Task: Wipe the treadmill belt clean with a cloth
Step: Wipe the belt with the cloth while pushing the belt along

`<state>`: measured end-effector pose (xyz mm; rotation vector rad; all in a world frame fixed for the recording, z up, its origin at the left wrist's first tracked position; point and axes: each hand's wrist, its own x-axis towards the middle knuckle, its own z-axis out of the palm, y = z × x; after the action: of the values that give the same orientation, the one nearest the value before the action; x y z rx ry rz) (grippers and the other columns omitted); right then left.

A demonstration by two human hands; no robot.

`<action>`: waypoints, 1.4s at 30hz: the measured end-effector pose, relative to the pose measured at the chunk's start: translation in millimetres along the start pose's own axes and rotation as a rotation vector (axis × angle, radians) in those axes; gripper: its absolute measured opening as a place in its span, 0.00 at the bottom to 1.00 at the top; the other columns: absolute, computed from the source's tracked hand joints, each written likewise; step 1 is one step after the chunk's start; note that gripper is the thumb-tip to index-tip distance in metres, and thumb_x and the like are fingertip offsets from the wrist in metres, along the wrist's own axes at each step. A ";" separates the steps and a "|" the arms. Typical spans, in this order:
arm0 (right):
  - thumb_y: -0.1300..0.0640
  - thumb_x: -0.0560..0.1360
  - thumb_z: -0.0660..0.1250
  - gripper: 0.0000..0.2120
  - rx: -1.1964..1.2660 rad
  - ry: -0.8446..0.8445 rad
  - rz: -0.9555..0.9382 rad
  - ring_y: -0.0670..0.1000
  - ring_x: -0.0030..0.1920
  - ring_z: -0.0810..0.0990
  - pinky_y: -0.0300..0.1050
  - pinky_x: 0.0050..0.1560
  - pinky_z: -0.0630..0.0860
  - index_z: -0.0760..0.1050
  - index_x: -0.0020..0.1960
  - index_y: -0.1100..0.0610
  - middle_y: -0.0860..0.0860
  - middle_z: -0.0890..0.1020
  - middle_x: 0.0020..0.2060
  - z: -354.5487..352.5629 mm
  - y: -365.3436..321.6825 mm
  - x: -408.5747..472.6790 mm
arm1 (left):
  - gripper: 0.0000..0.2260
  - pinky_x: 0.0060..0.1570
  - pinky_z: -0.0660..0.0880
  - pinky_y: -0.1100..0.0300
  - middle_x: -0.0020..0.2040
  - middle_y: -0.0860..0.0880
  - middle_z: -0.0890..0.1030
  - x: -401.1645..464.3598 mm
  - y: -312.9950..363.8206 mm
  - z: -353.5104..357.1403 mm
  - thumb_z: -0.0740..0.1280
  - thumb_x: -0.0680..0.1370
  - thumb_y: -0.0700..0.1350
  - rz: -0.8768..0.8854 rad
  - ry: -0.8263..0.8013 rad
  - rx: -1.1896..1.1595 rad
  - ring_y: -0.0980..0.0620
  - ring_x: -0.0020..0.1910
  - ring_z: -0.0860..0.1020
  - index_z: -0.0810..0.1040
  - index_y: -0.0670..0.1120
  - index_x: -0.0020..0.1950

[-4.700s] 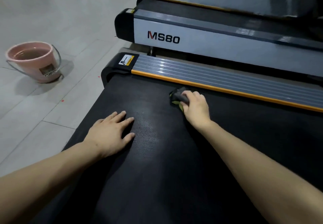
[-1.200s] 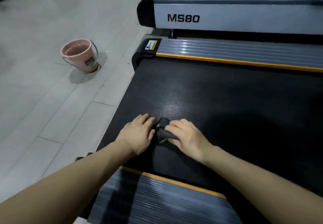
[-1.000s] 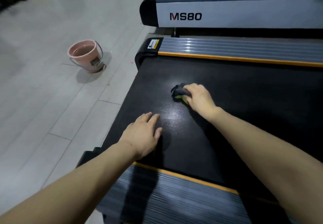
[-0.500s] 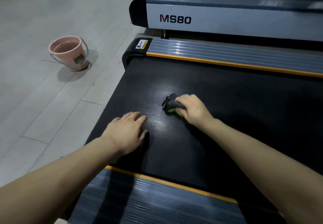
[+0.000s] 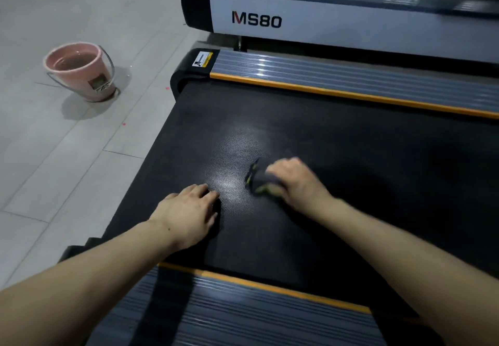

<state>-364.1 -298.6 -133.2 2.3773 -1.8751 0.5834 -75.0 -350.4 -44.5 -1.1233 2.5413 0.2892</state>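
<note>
Bucket (image 5: 78, 71), pink, wire handle, water inside, stands on the grey tiled floor (image 5: 54, 170) far left, well apart from the treadmill. Moving right: my left hand (image 5: 186, 214) lies flat, palm down, fingers spread loosely forward on the treadmill belt (image 5: 378, 170), holding nothing. Belt is black, textured, with a pale shiny patch (image 5: 235, 162) just ahead of my left fingertips, between the two hands. Next right, the cloth (image 5: 260, 180): dark grey with yellow-green edging, bunched up, lying on the belt near its middle, partly under my fingers. My right hand (image 5: 294, 180) is closed over the cloth from above, fingers curled down onto it, pressing it against the belt; hand and cloth are motion-blurred, so exact finger placement I cannot tell. Both my forearms reach in from the bottom edge, bare. Near side rail (image 5: 243, 316), grey ribbed with an orange strip, runs under my arms at the bottom; far side rail (image 5: 351, 80), same ribbing and orange strip, runs along the belt's far edge with a yellow-and-white sticker (image 5: 202, 59) at its left end. Beyond it, top right, a second treadmill (image 5: 351, 21) with a white side panel marked MS80.
</note>
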 end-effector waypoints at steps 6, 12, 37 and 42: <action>0.50 0.75 0.69 0.13 -0.062 0.129 0.573 0.62 0.49 0.75 0.58 0.51 0.74 0.77 0.57 0.56 0.56 0.78 0.51 -11.7 50.9 39.1 | 0.23 0.74 0.64 0.49 0.81 0.52 0.58 -3.7 3.8 3.1 0.57 0.83 0.56 0.029 -0.083 -0.013 0.50 0.80 0.56 0.60 0.59 0.78; 0.51 0.74 0.72 0.14 0.135 -0.004 0.182 0.56 0.46 0.75 0.52 0.50 0.74 0.77 0.57 0.54 0.51 0.78 0.52 -26.2 -44.8 -58.5 | 0.24 0.76 0.62 0.49 0.82 0.52 0.56 1.3 9.9 5.3 0.56 0.83 0.55 0.047 -0.112 -0.039 0.49 0.81 0.54 0.58 0.59 0.80; 0.51 0.75 0.71 0.14 0.011 0.024 0.316 0.60 0.49 0.75 0.57 0.52 0.75 0.76 0.58 0.55 0.54 0.78 0.53 -20.3 -17.1 -29.1 | 0.31 0.78 0.58 0.47 0.84 0.49 0.44 -20.2 3.3 29.1 0.59 0.82 0.53 0.110 -0.180 -0.015 0.47 0.82 0.46 0.49 0.61 0.82; 0.54 0.72 0.74 0.15 0.068 0.024 0.488 0.58 0.50 0.76 0.57 0.53 0.75 0.76 0.57 0.54 0.53 0.78 0.52 -20.4 -27.7 -21.6 | 0.30 0.78 0.58 0.46 0.84 0.48 0.45 -29.6 -11.0 32.4 0.58 0.82 0.55 0.086 -0.175 0.002 0.46 0.82 0.47 0.50 0.62 0.82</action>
<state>-347.2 -265.8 -116.2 1.9277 -2.4730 0.7078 -40.8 -327.4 -63.2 -0.9449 2.4375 0.3896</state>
